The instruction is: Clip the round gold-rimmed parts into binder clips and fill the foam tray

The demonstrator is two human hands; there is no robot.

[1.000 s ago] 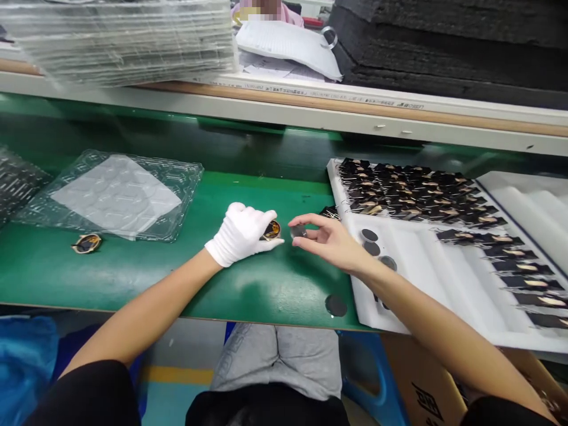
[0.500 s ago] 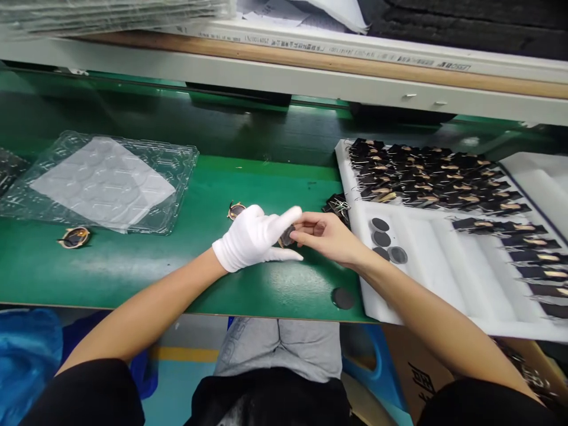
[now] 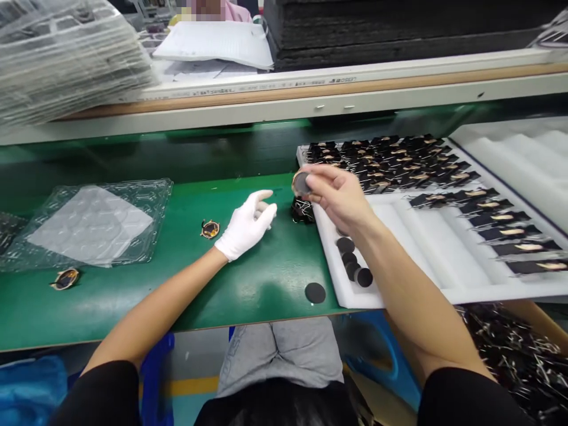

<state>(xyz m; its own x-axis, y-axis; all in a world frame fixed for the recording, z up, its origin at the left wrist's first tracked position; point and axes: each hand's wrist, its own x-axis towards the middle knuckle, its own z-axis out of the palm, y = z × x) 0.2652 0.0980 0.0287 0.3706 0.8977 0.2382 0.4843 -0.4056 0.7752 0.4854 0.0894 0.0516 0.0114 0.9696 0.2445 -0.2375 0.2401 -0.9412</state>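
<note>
My bare right hand point(image 3: 339, 198) holds a round watch-like part point(image 3: 302, 183) with a dark grey face and gold rim, raised above the tray's left edge. My left hand point(image 3: 248, 225), in a white glove, is held over the green table with fingers apart and nothing in it. Just left of it lies a gold-rimmed round part point(image 3: 210, 229), and another gold-rimmed part point(image 3: 66, 278) sits farther left. Near the table's front edge is a dark disc point(image 3: 315, 292). Several more dark discs point(image 3: 364, 277) rest in the white foam tray point(image 3: 421, 242).
Rows of black clips point(image 3: 373, 160) fill the tray's back and right side. A small pile of clips point(image 3: 302, 210) touches its left edge. A clear plastic tray point(image 3: 162, 207) with a white sheet point(image 3: 93, 225) lies at left. A shelf point(image 3: 266, 112) crosses behind.
My right hand has moved away from my left, up and over the tray's edge, carrying the round part. My left glove has let go of it. The camera view has shifted.
</note>
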